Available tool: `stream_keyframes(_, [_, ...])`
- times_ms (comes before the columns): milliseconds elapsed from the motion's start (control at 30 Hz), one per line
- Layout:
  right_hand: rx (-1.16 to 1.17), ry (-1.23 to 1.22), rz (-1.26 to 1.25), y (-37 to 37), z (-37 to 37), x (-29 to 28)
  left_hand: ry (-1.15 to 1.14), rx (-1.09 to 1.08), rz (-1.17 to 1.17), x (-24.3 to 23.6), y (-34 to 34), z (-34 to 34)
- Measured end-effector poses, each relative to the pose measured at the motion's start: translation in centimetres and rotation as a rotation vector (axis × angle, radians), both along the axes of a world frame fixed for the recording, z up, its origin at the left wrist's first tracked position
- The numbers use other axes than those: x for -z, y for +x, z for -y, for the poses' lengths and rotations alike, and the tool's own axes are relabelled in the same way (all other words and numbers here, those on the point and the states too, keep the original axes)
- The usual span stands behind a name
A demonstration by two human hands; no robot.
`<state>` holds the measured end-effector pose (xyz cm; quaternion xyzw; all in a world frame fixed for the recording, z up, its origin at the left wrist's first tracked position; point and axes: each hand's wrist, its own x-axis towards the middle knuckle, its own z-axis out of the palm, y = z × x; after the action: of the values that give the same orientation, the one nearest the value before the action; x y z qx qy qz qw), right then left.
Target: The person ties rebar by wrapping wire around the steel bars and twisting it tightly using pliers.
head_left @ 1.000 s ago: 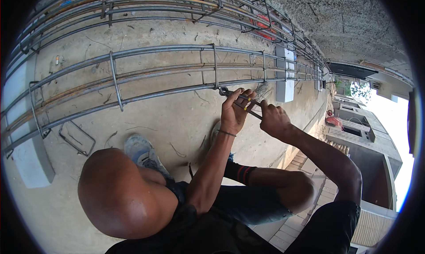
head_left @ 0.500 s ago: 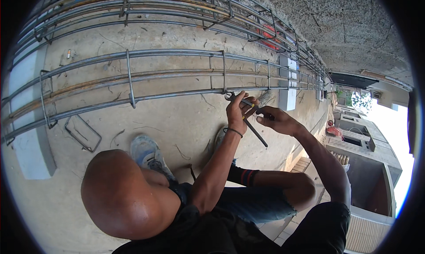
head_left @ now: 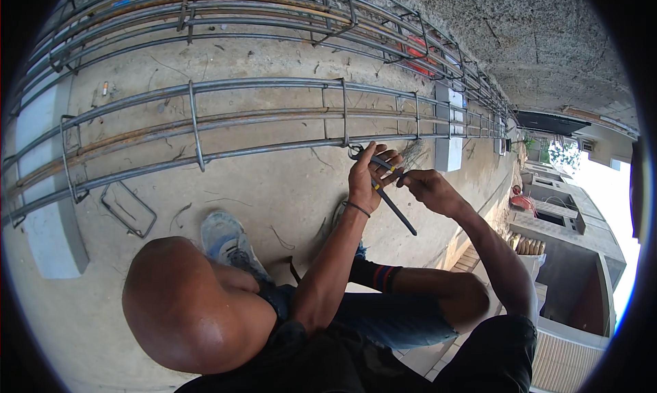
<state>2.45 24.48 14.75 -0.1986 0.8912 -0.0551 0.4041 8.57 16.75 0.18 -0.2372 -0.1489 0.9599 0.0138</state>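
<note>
My left hand (head_left: 364,181) holds long-handled nipper pliers (head_left: 398,211) with dark and yellow grips. The handles are spread wide, one angling down past my wrist. The jaws meet the near rebar cage (head_left: 267,146) where a stirrup (head_left: 343,105) crosses the lower bar; exactly what they bite is too small to tell. My right hand (head_left: 434,191) is closed on the end of the upper handle. A tangle of thin wire (head_left: 410,150) lies just behind the pliers.
A second rebar cage (head_left: 274,20) runs behind, beside a rough concrete wall (head_left: 527,37). Pale blocks (head_left: 51,235) support the cages. A loose stirrup (head_left: 152,217) lies on the floor. A red object (head_left: 417,51) is behind the bars. My knee (head_left: 185,304) and shoe (head_left: 229,235) are below.
The plier handles, close together a second ago, have spread apart, with one swung downward. My right hand has shifted its grip to the upper handle. The last half second shows little difference.
</note>
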Motion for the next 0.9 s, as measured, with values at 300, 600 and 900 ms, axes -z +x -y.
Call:
stream_keyframes(300, [-0.142, -0.036, -0.049, -0.9, 0.3, 0.0, -0.241, 0.11, 0.134, -0.6, -0.3, 0.6])
stream_keyframes(600, [-0.032, -0.091, 0.014, 0.1, -0.1, 0.1, 0.033, -0.029, 0.078, 0.0, -0.8, -0.6])
stream_keyframes(900, [0.951, -0.109, 1.219, 2.0, -1.1, 1.8, 0.04, 0.058, 0.02, 0.1, -0.3, 0.3])
